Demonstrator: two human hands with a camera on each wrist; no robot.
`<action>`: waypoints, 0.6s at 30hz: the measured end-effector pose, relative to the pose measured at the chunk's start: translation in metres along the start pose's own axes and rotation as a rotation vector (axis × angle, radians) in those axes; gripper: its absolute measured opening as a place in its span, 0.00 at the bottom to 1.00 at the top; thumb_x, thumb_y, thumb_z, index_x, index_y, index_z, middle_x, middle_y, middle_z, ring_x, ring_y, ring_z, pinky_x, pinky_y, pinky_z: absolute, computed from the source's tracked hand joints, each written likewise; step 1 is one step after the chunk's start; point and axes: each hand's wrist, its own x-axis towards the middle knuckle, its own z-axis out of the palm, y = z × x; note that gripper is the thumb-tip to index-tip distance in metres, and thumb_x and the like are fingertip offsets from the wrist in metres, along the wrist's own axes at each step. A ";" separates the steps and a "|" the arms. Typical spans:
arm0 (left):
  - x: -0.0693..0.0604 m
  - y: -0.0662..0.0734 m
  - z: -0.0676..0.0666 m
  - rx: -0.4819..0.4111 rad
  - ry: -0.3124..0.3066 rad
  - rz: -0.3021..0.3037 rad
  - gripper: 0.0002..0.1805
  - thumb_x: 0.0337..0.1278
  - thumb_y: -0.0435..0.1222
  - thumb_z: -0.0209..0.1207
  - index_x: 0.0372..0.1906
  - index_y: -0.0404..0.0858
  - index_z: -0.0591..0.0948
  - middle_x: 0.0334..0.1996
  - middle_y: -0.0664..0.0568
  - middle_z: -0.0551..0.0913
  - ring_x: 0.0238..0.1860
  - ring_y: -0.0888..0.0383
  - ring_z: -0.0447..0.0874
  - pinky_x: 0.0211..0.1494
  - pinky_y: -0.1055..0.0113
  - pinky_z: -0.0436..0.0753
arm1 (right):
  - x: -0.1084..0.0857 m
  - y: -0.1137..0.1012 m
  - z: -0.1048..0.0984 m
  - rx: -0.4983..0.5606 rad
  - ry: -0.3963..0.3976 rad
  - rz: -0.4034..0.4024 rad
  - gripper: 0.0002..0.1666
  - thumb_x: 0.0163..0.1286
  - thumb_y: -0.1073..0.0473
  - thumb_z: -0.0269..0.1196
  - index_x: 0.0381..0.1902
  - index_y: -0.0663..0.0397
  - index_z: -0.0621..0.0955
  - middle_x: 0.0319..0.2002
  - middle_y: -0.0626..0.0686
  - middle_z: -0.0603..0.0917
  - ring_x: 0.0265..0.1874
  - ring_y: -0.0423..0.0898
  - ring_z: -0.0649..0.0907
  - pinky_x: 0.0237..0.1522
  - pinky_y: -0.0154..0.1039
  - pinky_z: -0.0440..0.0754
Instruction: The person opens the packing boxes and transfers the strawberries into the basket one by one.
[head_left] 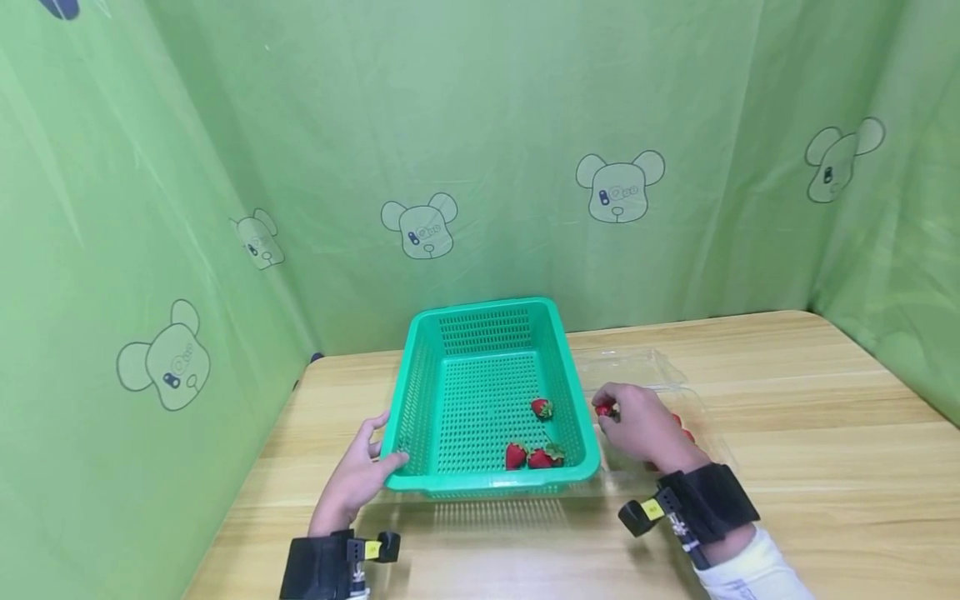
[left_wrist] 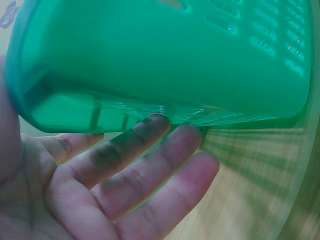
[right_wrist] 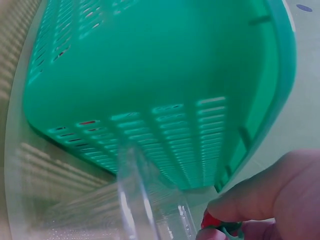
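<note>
So the left hand (head_left: 356, 477) has its thumb hooked over the near left corner of a green perforated plastic basket (head_left: 480, 482). Right hand (head_left: 642, 423) is pinching a red strawberry with green leaves (head_left: 603, 410), just right of the basket, over a clear plastic box (head_left: 705, 410) on the pale wooden desk (head_left: 825, 467). More red strawberries (head_left: 515, 456) sit in the basket's right side. I'd call this the transfer step, probably box to basket; next move calls for a gentle lift over the rim.
</note>
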 end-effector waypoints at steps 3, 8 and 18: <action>0.000 0.001 0.000 -0.003 -0.002 -0.003 0.38 0.62 0.33 0.58 0.74 0.41 0.56 0.59 0.30 0.73 0.57 0.39 0.76 0.54 0.45 0.76 | -0.001 -0.002 -0.002 0.003 0.010 -0.006 0.14 0.61 0.69 0.62 0.47 0.64 0.80 0.37 0.57 0.80 0.23 0.46 0.74 0.19 0.39 0.73; 0.000 -0.001 0.000 -0.006 -0.001 -0.011 0.38 0.62 0.33 0.58 0.74 0.41 0.57 0.58 0.30 0.74 0.56 0.39 0.76 0.53 0.47 0.77 | -0.003 -0.006 -0.003 0.019 0.014 -0.004 0.15 0.61 0.69 0.61 0.47 0.63 0.80 0.36 0.56 0.80 0.20 0.45 0.73 0.17 0.39 0.72; 0.000 -0.001 0.000 0.000 -0.005 0.004 0.38 0.61 0.33 0.59 0.74 0.40 0.57 0.58 0.30 0.73 0.55 0.40 0.78 0.54 0.44 0.76 | -0.003 -0.011 -0.005 0.018 0.045 -0.049 0.12 0.61 0.70 0.62 0.44 0.65 0.81 0.34 0.55 0.80 0.21 0.44 0.73 0.18 0.38 0.72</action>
